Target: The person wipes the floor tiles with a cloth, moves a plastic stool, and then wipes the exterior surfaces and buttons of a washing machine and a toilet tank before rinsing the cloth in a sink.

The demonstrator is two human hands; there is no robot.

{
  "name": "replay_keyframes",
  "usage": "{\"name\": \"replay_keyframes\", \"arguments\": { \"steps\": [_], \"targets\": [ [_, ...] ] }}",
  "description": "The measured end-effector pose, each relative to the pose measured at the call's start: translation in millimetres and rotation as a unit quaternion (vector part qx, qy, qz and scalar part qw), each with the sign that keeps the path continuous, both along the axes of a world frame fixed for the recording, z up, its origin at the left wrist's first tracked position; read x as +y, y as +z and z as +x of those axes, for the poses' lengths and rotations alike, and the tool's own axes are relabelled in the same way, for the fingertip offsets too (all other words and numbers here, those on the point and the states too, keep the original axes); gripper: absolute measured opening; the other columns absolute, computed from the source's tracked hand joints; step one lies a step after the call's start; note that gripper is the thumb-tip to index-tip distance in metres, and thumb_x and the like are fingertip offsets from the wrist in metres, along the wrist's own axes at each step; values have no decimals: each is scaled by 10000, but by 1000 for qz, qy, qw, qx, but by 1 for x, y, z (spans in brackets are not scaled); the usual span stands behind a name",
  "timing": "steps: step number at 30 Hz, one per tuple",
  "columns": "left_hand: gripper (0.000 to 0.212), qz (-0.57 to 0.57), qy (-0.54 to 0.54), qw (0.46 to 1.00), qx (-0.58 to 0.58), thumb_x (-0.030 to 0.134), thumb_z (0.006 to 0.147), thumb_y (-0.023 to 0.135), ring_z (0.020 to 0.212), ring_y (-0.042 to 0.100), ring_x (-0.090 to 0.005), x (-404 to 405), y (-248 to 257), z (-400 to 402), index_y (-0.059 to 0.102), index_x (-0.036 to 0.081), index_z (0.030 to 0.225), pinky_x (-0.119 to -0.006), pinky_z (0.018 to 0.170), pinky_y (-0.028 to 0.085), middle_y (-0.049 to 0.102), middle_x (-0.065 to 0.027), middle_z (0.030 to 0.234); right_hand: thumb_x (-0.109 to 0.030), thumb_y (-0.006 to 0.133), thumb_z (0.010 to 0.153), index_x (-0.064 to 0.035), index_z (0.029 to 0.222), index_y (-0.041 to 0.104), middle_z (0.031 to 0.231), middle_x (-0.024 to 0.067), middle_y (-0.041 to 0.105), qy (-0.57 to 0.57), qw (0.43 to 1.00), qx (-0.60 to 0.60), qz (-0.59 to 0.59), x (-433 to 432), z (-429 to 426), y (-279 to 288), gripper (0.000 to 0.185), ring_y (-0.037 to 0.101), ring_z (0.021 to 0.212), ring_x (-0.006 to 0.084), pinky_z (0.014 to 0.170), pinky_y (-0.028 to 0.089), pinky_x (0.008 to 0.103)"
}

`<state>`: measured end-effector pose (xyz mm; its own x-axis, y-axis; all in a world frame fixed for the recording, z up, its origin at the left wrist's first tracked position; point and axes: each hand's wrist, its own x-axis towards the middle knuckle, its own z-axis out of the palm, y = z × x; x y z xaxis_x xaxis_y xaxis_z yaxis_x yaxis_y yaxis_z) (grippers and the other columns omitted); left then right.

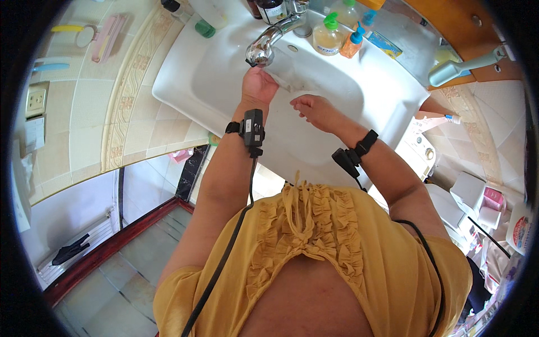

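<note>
My left hand (259, 85) is directly under the spout of a chrome faucet (264, 44), palm turned up and fingers cupped. Part of its fingertips is hidden by the spout. A pale streak beside it may be running water; I cannot tell. My right hand (315, 110) hovers over the white ceramic washbasin (290, 143), a short way right of the left hand, fingers loosely bent and holding nothing visible. Each wrist wears a black strapped device, the left one (254, 128) with a cable running down along the arm.
At the basin's back rim stand a green-topped pump bottle (327, 36), an orange bottle with a blue pump (353, 41) and a dark labelled bottle (273, 10). A green cup-like item (205, 29) sits at left. A light-blue brush (465, 67) juts in at right.
</note>
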<state>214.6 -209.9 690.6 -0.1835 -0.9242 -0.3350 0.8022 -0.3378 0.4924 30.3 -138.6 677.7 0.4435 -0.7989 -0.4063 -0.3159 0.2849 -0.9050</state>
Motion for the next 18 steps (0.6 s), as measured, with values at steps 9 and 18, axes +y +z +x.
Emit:
{"name": "replay_keyframes", "arguments": {
  "steps": [9, 18],
  "targets": [
    [339, -74, 83, 991, 74, 232, 1007, 360, 1185, 516, -275, -28, -9, 43, 505, 47, 1252, -462, 1055, 360, 573, -96, 1259, -231, 525, 945, -30, 1128, 619, 940, 32, 618, 36, 999, 20, -2, 13, 0, 1, 288, 568, 834, 119, 691, 479, 260],
    [361, -137, -28, 958, 251, 243, 1009, 344, 1223, 483, -281, -23, -21, 52, 499, 46, 1268, -463, 1078, 332, 538, -102, 1301, -198, 520, 945, -13, 1117, 623, 926, 62, 638, 62, 995, 47, -60, 19, 6, -8, 272, 578, 826, 145, 777, 486, 284]
  ]
}}
